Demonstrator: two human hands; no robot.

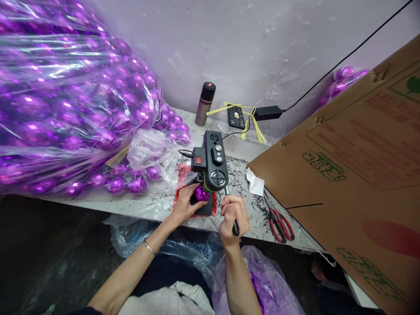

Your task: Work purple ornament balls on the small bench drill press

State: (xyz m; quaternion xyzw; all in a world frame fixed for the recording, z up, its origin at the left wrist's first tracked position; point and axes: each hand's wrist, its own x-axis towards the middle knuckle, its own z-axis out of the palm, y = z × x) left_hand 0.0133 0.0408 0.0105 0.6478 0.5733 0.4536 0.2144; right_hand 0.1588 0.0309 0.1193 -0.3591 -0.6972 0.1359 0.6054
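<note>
A shiny purple ball (201, 193) sits under the head of a small black bench machine (215, 159), which has a red switch and round vents. My left hand (185, 202) closes thumb and fingers around the ball at the machine's base. My right hand (234, 216) is wrapped round the machine's lever handle (236, 228), whose black end sticks out below the fist. Beneath the machine lies a red sheet (175, 200), partly covered by its dark base. The contact between ball and machine head is hidden from above.
Clear bags of purple balls (82, 109) fill the left side. A large cardboard box (354, 175) leans in on the right. Red-handled scissors (281, 225), white paper (255, 182), a bottle (205, 103), a taped phone (236, 116) and a black adapter (269, 113) lie around the machine.
</note>
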